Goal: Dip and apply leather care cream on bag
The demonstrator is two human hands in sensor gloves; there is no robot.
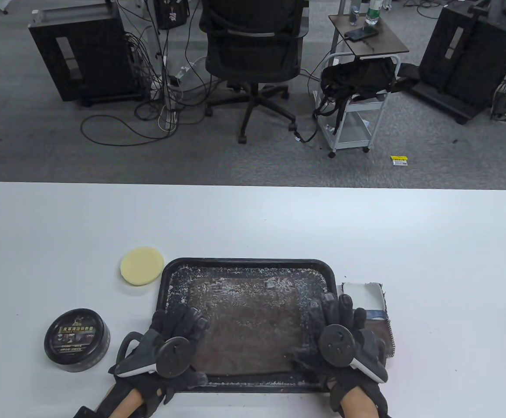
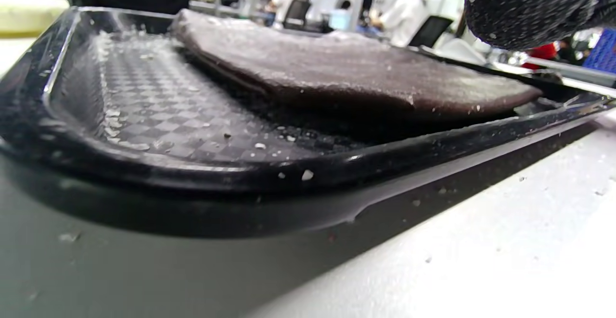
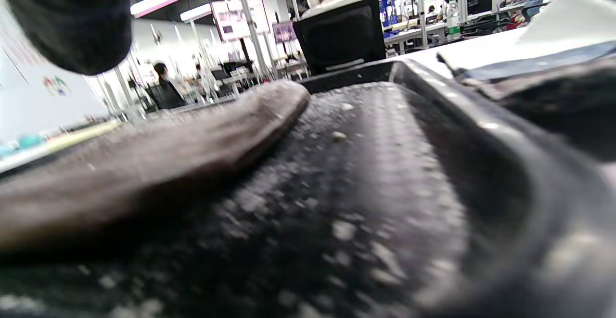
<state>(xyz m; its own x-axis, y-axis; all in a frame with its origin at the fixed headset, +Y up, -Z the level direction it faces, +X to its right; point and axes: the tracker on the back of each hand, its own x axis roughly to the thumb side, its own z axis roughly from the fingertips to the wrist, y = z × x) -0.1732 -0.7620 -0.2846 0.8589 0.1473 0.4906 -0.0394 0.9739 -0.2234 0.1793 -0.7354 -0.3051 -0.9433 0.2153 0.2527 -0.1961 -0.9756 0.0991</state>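
1. Both hands rest on the black tray's near corners: the left hand (image 1: pixel 172 337) over the near-left corner, the right hand (image 1: pixel 344 331) over the near-right one, fingers fairly straight and spread, gripping nothing that shows.
2. Inside the tray (image 1: pixel 170 278) the brown leather bag (image 1: pixel 246 324) lies flat, its long axis running near to far, dusted with white flecks like the tray floor.
3. Left of the tray stands a closed round black cream tin (image 1: pixel 77 340); its lid label is too small to read.
4. Beyond the tin lies a yellow round sponge (image 1: pixel 142 266).
5. Fabric swatches (image 1: pixel 372 305) lie just beside the tray's right edge.
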